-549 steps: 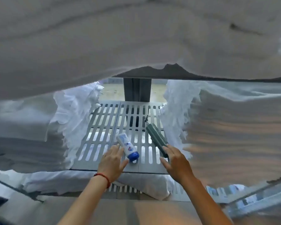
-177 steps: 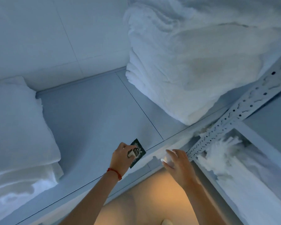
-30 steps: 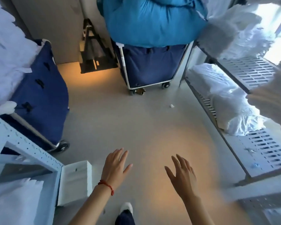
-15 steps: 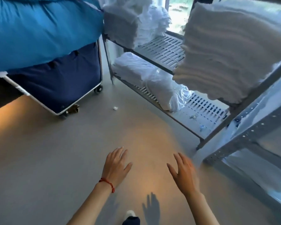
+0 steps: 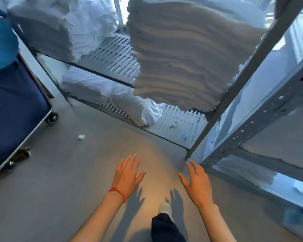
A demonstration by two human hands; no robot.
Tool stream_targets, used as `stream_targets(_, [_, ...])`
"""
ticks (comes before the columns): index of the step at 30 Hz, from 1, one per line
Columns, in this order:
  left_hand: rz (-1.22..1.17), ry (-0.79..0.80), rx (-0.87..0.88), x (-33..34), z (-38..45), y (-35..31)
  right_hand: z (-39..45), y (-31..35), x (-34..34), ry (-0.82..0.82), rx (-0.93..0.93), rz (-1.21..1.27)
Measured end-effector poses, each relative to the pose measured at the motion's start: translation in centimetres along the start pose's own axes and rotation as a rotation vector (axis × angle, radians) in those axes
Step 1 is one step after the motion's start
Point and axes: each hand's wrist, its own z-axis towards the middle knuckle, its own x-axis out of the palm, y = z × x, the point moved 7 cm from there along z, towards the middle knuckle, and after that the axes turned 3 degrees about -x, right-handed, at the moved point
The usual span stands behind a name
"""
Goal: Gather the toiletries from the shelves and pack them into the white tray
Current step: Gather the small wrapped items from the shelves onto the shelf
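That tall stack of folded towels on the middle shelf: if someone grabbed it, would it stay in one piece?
Probably not. The towel stack is many separate soft layers, so it would likely sag and shed towels unless held from below. It already overhangs the slotted shelf edge, so a push might tip it forward. Its bulk suggests it is heavy for one hand.

view swung right, slatted shelf (image 5: 175, 119) nearer, blue cart (image 5: 16, 105) now at left edge
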Motion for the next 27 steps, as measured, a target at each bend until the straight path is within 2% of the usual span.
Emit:
stream_targets(8, [-0.02,0.06,0.071,1.7,13.3,-3.5,10.6,-5.3,0.8,-0.047,0.049,0.023])
stream_targets(13, [-0.104,0.058,0.13,5.9,21.1,-4.4,16.1,-8.3,4.9,-0.114,0.044,-0.027])
stream_targets(15, [-0.107,0.072,0.148,8.8,24.6,-4.2,18.7,-9.8,7.7,-0.154,0.054,-0.009])
stream_targets(22, [-0.06,-0.026,0.295,22.3,36.8,-2.3,27.0,-15.5,20.9,-0.214,0.004,0.013])
stream_targets(27, [-0.094,-0.086,0.329,32.4,44.3,-0.7,32.8,-21.1,30.8,-0.272,0.008,-0.012])
